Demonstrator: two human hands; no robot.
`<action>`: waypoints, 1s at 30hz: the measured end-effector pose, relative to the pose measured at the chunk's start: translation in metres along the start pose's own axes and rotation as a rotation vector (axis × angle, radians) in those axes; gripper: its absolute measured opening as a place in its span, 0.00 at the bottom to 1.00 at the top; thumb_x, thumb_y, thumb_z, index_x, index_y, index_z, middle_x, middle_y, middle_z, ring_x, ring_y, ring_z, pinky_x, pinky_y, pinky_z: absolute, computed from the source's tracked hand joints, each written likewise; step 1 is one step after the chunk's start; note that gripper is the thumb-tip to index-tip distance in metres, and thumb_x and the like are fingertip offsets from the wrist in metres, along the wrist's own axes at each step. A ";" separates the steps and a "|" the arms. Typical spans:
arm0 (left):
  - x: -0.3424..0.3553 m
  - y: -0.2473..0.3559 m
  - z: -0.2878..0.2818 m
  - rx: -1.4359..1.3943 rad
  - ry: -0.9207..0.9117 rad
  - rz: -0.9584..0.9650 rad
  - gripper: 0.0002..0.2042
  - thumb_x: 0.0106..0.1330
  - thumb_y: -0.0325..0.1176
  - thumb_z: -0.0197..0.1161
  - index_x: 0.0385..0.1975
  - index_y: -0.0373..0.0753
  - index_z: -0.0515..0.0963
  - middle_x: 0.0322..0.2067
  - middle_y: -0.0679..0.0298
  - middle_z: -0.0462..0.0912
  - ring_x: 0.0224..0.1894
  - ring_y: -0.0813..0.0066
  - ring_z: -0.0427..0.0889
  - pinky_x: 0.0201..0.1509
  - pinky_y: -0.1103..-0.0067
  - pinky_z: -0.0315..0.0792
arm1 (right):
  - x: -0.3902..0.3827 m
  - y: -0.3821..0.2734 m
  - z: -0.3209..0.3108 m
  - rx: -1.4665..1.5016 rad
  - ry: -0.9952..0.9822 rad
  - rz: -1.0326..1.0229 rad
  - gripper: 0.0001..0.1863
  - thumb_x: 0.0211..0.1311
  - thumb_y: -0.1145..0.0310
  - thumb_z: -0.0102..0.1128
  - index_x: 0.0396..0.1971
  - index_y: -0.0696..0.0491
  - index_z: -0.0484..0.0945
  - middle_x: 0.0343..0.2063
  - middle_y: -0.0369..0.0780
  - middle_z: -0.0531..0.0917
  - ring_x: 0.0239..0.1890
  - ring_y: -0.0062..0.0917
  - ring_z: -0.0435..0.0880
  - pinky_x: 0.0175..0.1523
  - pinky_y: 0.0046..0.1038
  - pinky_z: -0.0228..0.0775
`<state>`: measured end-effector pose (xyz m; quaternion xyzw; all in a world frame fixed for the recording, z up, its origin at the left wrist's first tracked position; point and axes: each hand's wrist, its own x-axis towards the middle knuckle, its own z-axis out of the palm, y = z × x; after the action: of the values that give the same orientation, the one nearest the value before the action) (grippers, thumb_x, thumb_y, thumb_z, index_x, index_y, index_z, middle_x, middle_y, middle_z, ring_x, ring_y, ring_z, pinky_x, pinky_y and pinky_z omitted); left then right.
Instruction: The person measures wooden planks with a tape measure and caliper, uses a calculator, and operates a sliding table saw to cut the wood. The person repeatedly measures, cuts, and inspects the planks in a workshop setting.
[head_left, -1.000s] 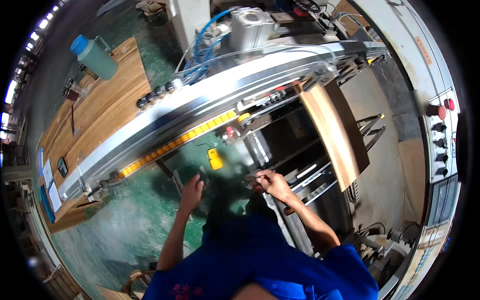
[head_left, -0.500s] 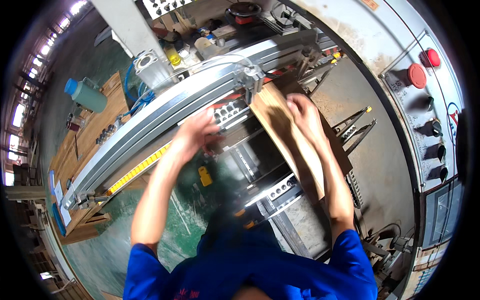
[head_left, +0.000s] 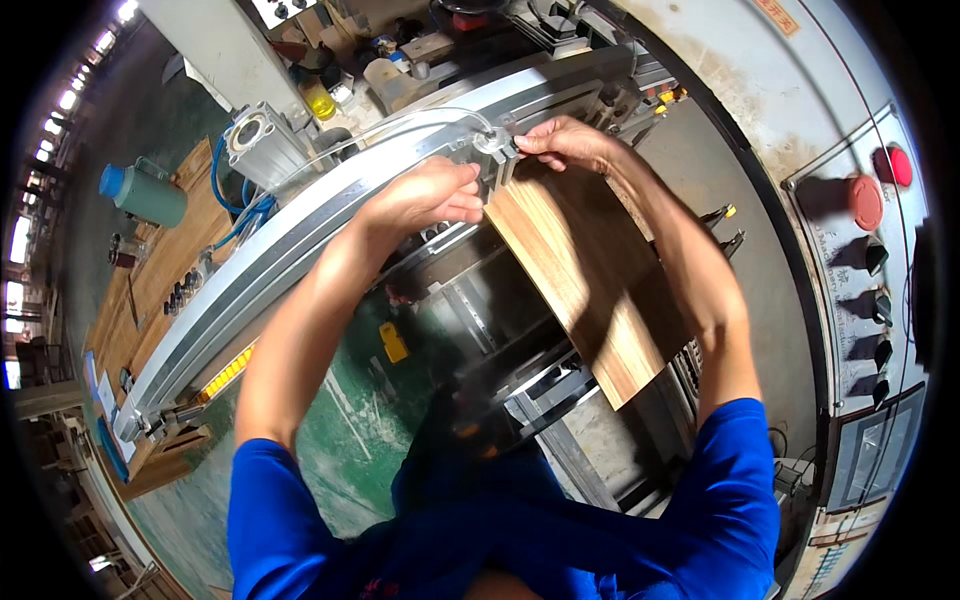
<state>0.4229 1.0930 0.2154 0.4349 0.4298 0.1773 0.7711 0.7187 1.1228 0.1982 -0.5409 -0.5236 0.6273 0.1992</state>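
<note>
My left hand (head_left: pixel 440 190) has its fingers curled at the left side of a small silver metal clamp fitting (head_left: pixel 496 150) on the long aluminium beam (head_left: pixel 280 230). From the other side, my right hand (head_left: pixel 555 145) pinches the fitting near its top, thumb and forefinger together. Directly below both hands lies a pale, striped wooden board (head_left: pixel 570 280), reaching down across the machine frame toward me, my right forearm over its right part and shadows across its face. Exactly what my left fingertips grip behind the fitting is partly hidden.
Control panel with red buttons (head_left: pixel 866 202) and black knobs stands at right. At left, a wooden bench (head_left: pixel 140 310) carries a green jug (head_left: pixel 150 198). A pneumatic cylinder (head_left: pixel 258 147) with blue hoses sits behind the beam. A yellow pendant (head_left: pixel 393 342) hangs low over the green floor.
Both hands rose from lower down to the clamp fitting and closed around it; my right hand moved up along the board. The view shifted as my head turned.
</note>
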 end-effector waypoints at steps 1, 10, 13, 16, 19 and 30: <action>0.000 -0.010 -0.008 -0.101 -0.001 0.028 0.14 0.77 0.41 0.62 0.41 0.34 0.74 0.35 0.65 0.81 0.32 0.76 0.85 0.38 0.79 0.85 | -0.002 -0.024 0.003 -0.264 0.072 0.005 0.18 0.60 0.51 0.78 0.23 0.49 0.84 0.17 0.27 0.74 0.17 0.15 0.68 0.23 0.24 0.60; -0.012 -0.110 -0.035 0.452 0.213 0.382 0.11 0.76 0.41 0.59 0.40 0.39 0.79 0.33 0.59 0.82 0.40 0.57 0.86 0.49 0.62 0.80 | -0.064 -0.058 0.057 -0.438 0.239 -0.215 0.26 0.68 0.63 0.69 0.59 0.62 0.74 0.46 0.37 0.83 0.48 0.21 0.80 0.55 0.28 0.73; -0.101 -0.092 -0.029 0.723 0.593 0.888 0.12 0.70 0.34 0.66 0.42 0.29 0.81 0.36 0.51 0.84 0.42 0.57 0.87 0.53 0.72 0.81 | -0.061 -0.001 0.058 -0.397 0.425 -0.522 0.33 0.66 0.62 0.73 0.62 0.62 0.68 0.52 0.43 0.80 0.52 0.28 0.80 0.60 0.32 0.73; -0.186 -0.088 -0.092 1.524 1.010 1.265 0.05 0.56 0.24 0.65 0.32 0.38 0.81 0.33 0.57 0.83 0.39 0.60 0.84 0.44 0.63 0.80 | -0.044 0.001 0.077 -0.416 0.467 -0.385 0.36 0.61 0.58 0.78 0.60 0.61 0.68 0.53 0.47 0.80 0.54 0.31 0.80 0.62 0.34 0.71; -0.288 -0.057 -0.167 1.613 1.151 0.838 0.15 0.65 0.38 0.70 0.44 0.35 0.80 0.41 0.52 0.83 0.47 0.53 0.82 0.55 0.60 0.75 | -0.056 -0.037 0.124 -0.473 0.602 -0.293 0.36 0.57 0.55 0.78 0.56 0.62 0.70 0.46 0.49 0.84 0.49 0.34 0.83 0.58 0.35 0.73; -0.361 -0.077 -0.298 0.983 0.956 0.294 0.20 0.71 0.39 0.63 0.54 0.28 0.80 0.48 0.54 0.87 0.51 0.69 0.83 0.59 0.71 0.73 | -0.052 -0.057 0.164 -0.449 0.656 -0.316 0.48 0.50 0.48 0.75 0.62 0.67 0.67 0.52 0.59 0.81 0.55 0.47 0.84 0.63 0.37 0.73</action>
<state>-0.0338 0.9707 0.2603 0.6613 0.6888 0.2368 0.1794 0.5725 1.0296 0.2503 -0.6548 -0.6327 0.2542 0.3261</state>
